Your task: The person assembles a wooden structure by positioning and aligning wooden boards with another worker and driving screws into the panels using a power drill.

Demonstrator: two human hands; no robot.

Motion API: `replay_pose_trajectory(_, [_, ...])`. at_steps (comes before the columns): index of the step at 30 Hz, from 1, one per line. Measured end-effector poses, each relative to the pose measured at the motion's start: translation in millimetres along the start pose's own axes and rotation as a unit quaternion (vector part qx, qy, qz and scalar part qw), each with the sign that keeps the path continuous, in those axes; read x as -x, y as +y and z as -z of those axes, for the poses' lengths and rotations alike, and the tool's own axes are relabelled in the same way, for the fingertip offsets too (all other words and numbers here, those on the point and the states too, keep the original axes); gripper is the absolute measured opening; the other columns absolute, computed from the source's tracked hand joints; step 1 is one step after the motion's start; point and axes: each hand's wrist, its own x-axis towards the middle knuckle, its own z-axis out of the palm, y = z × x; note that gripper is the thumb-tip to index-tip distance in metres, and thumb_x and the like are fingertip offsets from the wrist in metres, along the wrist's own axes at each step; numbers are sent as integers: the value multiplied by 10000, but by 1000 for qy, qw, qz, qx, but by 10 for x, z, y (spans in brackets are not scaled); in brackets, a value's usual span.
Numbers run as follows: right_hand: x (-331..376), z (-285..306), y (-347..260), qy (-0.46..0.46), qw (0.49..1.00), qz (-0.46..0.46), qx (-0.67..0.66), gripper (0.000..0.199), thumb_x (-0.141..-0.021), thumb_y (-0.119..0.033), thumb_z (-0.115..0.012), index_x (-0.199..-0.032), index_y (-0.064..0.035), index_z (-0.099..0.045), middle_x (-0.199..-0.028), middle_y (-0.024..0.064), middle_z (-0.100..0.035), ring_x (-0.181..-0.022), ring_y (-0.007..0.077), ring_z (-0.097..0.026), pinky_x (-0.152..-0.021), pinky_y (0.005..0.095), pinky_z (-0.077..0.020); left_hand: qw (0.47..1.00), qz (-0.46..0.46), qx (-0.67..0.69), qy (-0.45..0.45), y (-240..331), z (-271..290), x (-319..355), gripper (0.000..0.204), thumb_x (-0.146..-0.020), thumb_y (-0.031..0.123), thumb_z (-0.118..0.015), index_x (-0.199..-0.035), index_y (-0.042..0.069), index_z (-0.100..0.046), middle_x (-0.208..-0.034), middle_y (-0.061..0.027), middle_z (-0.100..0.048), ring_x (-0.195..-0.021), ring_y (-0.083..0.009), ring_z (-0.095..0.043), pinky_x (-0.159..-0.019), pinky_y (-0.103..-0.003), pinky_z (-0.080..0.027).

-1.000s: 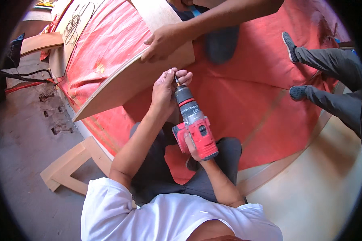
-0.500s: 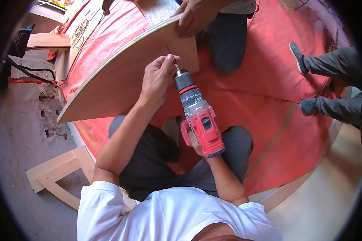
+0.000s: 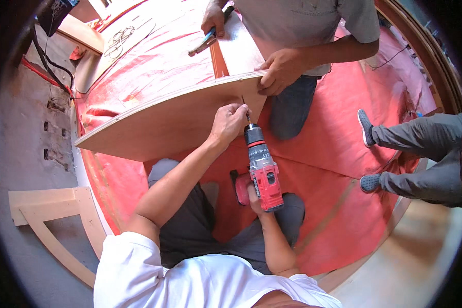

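Note:
My right hand (image 3: pixel 254 197) is wrapped round the grip of a red and black cordless drill (image 3: pixel 266 177), which points up and away from me. At the drill's front, my left hand (image 3: pixel 230 122) pinches a thin dark screw (image 3: pixel 244 100) in line with the bit. Its tip lies against the face of a curved-edge plywood board (image 3: pixel 185 120); whether it has entered the wood I cannot tell. A co-worker's hand (image 3: pixel 281 71) grips the board's upper right edge. The co-worker's other hand (image 3: pixel 213 20) holds a tool with a blue part (image 3: pixel 205 41).
Red sheeting (image 3: pixel 323 200) covers the floor around my folded legs. A triangular wooden frame (image 3: pixel 54 210) lies at the left on grey concrete. Another person's legs (image 3: pixel 421 136) are at the right. Dark cables (image 3: pixel 46 61) run at the far left.
The view has shifted, showing more of the co-worker and the tool in their hand. The board appears tilted differently. My hands keep the drill and screw lined up at it.

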Motion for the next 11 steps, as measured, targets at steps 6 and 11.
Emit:
replay_pose_trajectory(6, [53, -133, 199, -21, 995, -76, -59, 361, -702, -239, -521, -1024, -78, -555, -1023, 169, -521, -955, 352, -498, -806, 442, -421, 999, -3, 31, 14, -39, 81, -18, 304, -839, 252, -508, -709, -5, -607, -595, -20, -527, -516, -89, -458, -475, -254, -370])
replay_pose_trajectory(11, [168, -189, 556, -13, 993, -115, 4, 411, -680, -234, -544, -1064, -90, -559, -1057, 163, -528, -994, 366, -488, -866, 454, -394, 998, -50, 33, -1, -47, 106, -129, 306, -837, 240, -502, -742, -36, -592, -617, -63, -552, -616, -150, -522, -607, -299, -433])
